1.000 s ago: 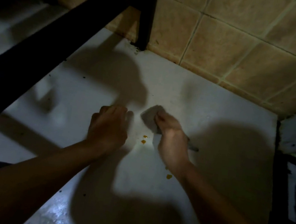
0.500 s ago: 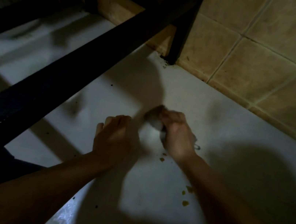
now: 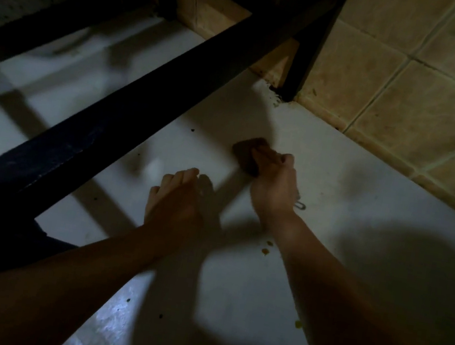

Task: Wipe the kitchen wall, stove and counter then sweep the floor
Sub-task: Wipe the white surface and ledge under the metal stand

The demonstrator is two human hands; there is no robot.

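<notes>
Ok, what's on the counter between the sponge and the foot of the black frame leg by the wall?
Bare white counter in shadow from the sponge to the leg, with dark crumbs at its foot, in the head view.

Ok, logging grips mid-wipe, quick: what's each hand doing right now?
Left hand: open, fingers straight, resting flat on the white counter, holding nothing.
Right hand: gripping the brown scrub pad against the counter.

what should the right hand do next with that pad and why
Probably drag the pad back toward the body, over the small orange spots beside the right forearm. The right hand presses it down on the white counter well beyond those spots, which remain unwiped. The left hand rests flat.
</notes>
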